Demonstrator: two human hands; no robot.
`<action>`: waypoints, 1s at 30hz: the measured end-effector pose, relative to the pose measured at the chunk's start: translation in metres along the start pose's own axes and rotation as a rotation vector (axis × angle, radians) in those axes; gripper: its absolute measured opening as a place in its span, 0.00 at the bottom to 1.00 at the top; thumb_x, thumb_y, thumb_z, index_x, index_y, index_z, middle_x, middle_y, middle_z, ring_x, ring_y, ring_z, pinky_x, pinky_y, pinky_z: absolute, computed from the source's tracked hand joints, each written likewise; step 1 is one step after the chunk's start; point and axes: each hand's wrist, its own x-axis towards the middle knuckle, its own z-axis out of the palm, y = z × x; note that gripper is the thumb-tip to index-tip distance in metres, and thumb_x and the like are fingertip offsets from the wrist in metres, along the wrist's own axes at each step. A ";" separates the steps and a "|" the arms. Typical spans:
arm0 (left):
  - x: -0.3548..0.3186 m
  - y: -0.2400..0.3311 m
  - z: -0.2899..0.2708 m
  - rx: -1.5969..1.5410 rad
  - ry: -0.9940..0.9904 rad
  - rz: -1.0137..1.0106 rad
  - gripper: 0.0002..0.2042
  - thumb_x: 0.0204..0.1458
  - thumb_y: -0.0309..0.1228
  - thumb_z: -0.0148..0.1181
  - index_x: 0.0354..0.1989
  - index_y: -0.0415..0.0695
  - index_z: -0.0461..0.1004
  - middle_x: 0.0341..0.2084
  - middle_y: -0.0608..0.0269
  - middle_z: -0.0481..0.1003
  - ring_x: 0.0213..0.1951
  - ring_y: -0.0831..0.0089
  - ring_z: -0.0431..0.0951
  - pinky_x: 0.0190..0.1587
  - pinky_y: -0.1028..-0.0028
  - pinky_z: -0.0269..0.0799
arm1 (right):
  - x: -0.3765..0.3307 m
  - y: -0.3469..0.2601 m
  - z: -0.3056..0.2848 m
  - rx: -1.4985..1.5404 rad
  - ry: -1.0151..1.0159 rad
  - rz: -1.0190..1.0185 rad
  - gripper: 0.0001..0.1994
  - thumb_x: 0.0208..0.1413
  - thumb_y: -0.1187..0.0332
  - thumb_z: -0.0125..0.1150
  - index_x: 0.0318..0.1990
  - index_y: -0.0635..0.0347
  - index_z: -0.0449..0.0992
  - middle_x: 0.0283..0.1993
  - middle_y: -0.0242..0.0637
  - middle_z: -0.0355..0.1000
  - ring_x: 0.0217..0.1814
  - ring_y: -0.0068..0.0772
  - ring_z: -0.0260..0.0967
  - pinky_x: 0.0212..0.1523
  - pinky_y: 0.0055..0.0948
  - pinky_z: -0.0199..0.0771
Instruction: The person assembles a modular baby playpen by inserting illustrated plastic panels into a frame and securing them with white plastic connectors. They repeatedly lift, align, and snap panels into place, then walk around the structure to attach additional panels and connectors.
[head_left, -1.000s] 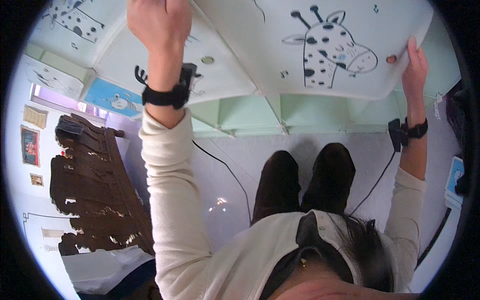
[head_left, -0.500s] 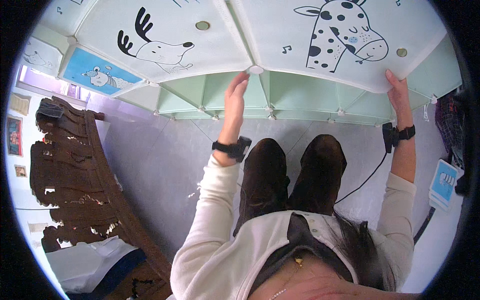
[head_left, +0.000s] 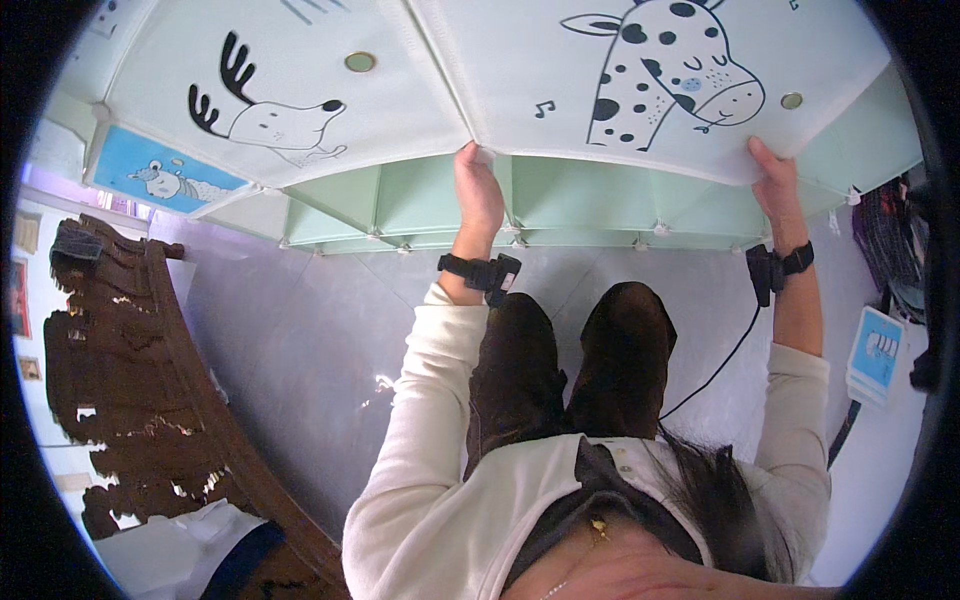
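Observation:
A pale panel with a giraffe drawing [head_left: 670, 80] is the door of a light green cube storage cabinet [head_left: 590, 195]. My right hand [head_left: 776, 185] grips its lower right corner, thumb on the front and the other fingers hidden behind. At the lower left corner my left hand [head_left: 479, 200] has its thumb up on the front near the seam, its other fingers mostly out of sight behind the edge. Left of that seam hangs a matching deer panel [head_left: 290, 120], which has a round metal-rimmed hole [head_left: 360, 62]. A similar hole [head_left: 792, 101] is in the giraffe panel.
White connectors [head_left: 660, 229] join the cabinet's frame. A dark brown wooden bench [head_left: 180, 350] stands at left with white cloth [head_left: 180, 540] on it. A blue-and-white card [head_left: 877, 350] lies at right beside dark fabric [head_left: 890, 250]. A black cable hangs from my right wrist.
My left hand has closed from a flat, outstretched pose onto the giraffe panel's lower left corner. My right hand keeps its hold, and the view has shifted slightly.

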 end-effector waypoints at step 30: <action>-0.276 0.085 0.273 1.444 -1.625 -0.934 0.19 0.58 0.42 0.49 0.49 0.40 0.73 0.43 0.50 0.76 0.47 0.60 0.76 0.51 0.67 0.69 | -0.412 -0.244 -0.076 -0.914 0.078 0.881 0.19 0.50 0.50 0.55 0.34 0.58 0.79 0.36 0.48 0.76 0.41 0.53 0.72 0.42 0.47 0.70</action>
